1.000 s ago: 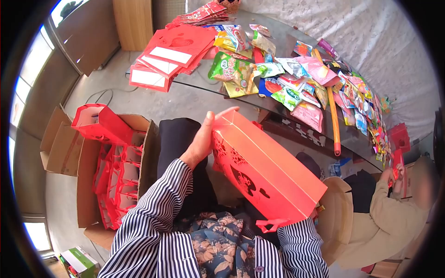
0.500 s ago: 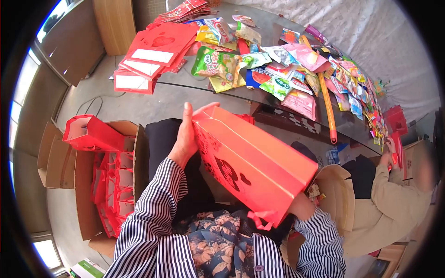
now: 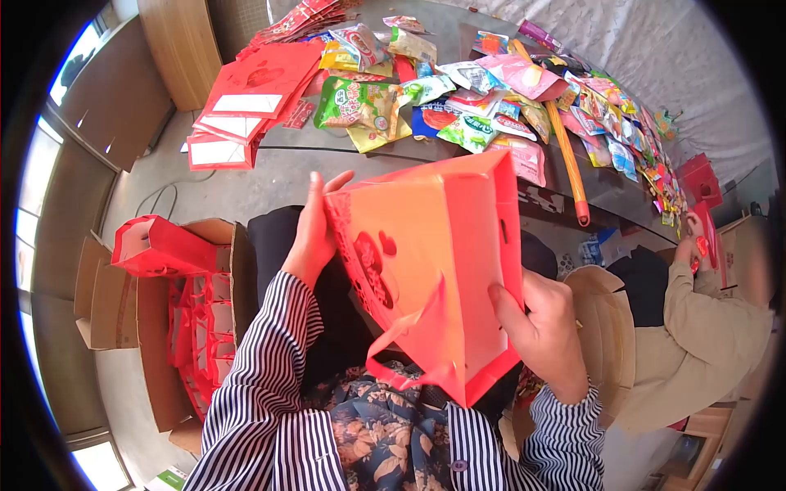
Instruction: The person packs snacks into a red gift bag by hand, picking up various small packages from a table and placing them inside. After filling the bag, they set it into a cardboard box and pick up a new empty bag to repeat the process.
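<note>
A red paper gift bag (image 3: pixel 434 262) is held over the lap, gripped at its far end by the left hand (image 3: pixel 313 229) and clamped near its handled opening by the right hand (image 3: pixel 542 331).

The red bag (image 3: pixel 434 262) hides most of our R hand (image 3: pixel 544 331): only the thumb shows in front, the other fingers are behind it. Our L hand (image 3: pixel 309 237) is pressed to the bag's end, so we can't tell its grip. We can't see inside the bag. The words on the snack packs (image 3: pixel 458 98) on the worktop (image 3: pixel 344 159) are too small to read. The person (image 3: pixel 696 344) at the R edge is cut off, & the red thing (image 3: pixel 702 245) they hold is too tiny to tell.
</note>
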### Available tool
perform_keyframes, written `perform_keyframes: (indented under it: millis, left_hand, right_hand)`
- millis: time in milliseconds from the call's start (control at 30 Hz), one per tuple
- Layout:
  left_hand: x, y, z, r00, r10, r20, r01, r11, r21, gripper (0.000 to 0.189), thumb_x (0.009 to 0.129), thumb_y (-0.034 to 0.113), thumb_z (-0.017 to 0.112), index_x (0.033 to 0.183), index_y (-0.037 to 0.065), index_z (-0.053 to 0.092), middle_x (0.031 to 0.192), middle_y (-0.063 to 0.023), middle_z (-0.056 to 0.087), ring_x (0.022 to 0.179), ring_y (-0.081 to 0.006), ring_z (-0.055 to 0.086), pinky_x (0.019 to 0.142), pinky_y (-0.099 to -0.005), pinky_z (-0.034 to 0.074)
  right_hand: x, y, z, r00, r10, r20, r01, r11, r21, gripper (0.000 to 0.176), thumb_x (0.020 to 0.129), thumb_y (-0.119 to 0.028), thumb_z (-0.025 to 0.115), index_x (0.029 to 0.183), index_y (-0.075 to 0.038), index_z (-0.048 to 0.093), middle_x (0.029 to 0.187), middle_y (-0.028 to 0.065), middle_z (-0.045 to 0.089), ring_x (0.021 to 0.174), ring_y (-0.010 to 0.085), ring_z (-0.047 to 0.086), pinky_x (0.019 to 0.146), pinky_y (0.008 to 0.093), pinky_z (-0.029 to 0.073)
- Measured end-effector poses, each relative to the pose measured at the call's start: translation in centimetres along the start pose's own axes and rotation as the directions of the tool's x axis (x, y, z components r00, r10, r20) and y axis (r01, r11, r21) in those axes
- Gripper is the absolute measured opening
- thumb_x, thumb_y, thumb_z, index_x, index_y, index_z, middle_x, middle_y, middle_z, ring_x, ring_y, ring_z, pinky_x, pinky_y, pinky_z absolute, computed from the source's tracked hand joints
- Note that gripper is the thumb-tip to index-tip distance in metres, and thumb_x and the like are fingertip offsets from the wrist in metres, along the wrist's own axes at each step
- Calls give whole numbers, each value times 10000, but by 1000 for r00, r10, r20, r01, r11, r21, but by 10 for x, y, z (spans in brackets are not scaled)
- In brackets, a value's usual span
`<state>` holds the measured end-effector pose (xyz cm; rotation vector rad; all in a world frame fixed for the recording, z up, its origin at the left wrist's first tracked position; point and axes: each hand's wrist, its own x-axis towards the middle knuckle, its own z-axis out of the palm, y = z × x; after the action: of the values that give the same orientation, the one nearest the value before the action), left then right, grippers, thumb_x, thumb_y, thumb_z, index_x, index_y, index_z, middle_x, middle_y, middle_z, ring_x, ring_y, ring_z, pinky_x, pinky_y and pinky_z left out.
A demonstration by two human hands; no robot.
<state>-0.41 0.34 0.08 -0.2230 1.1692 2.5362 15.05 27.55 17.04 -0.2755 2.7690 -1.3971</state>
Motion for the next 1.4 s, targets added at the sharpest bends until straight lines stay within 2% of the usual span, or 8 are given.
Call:
perform_keyframes:
  millis: [100, 233, 500, 767, 900, 1067, 1167, 1400]
  left_hand:
    - [0, -10, -9, 927, 323, -191, -177, 824, 538, 516, 1054, 399, 497, 1433, 48, 502, 1402, -121, 566, 1172, -212, 610, 964, -360, 488]
    - [-23, -2, 16, 675, 701, 229, -496, 201, 845, 314, 1003, 95, 557, 1305, 14, 584, 1302, -121, 593, 970, -182, 620, 830, -304, 503]
    - [-49, 5, 40, 571, 330, 752, -757, -143, 638, 278, 874, 86, 688, 1149, 48, 679, 1277, -142, 632, 1062, -322, 666, 851, -375, 561]
    - [-31, -5, 21, 629, 188, 754, -756, -75, 650, 162, 901, 179, 689, 940, 22, 708, 992, -111, 656, 899, -300, 667, 776, -394, 561]
    - [-32, -10, 18, 653, 214, 727, -732, -66, 678, 143, 889, 158, 700, 909, 16, 698, 973, -115, 642, 880, -304, 658, 754, -397, 559]
    - [-35, -9, 18, 644, 229, 730, -735, -79, 674, 116, 859, 119, 724, 893, 13, 692, 978, -111, 629, 866, -296, 655, 727, -391, 563]
    - [-35, -9, 19, 646, 245, 723, -729, -82, 679, 105, 841, 93, 735, 886, 11, 688, 987, -110, 623, 863, -289, 654, 716, -388, 566]
    - [-32, -13, 20, 666, 273, 694, -707, -69, 704, 107, 832, 82, 742, 877, 8, 681, 988, -109, 618, 859, -286, 652, 719, -386, 570]
  right_hand:
    - [15, 17, 14, 998, 24, -62, -27, 999, -47, 170, 937, -110, 606, 998, 48, 625, 797, 250, 624, 700, 390, 648, 630, 429, 504]
    - [40, 69, 47, 998, 51, -31, -52, 998, -35, 238, 945, -179, 569, 856, 42, 560, 770, 278, 615, 735, 454, 636, 657, 522, 483]
    - [80, 111, 88, 996, 93, -1, -92, 992, -89, 252, 928, -195, 544, 875, 51, 567, 727, 284, 638, 726, 465, 651, 707, 542, 509]
    - [88, 110, 82, 988, 108, 114, -106, 994, -24, 309, 994, -315, 550, 956, -13, 606, 801, 260, 665, 773, 437, 672, 688, 514, 509]
    - [100, 109, 57, 993, 103, 64, -107, 992, 61, 316, 986, -192, 604, 1193, 42, 652, 851, 106, 718, 661, 116, 659, 634, 283, 538]
    - [135, 113, 23, 980, -58, -190, 52, 998, -37, 203, 939, -100, 638, 1114, -2, 674, 786, 95, 668, 671, 148, 646, 643, 307, 527]
    - [173, 138, 4, 932, -264, -249, 195, 943, -270, 250, 912, -91, 639, 1145, -6, 665, 994, 150, 678, 703, 219, 682, 691, 360, 543]
    - [254, 146, -13, 920, -350, -174, 187, 785, -591, 404, 854, -146, 671, 1249, -66, 656, 1440, 213, 500, 1282, 367, 534, 1027, 463, 471]
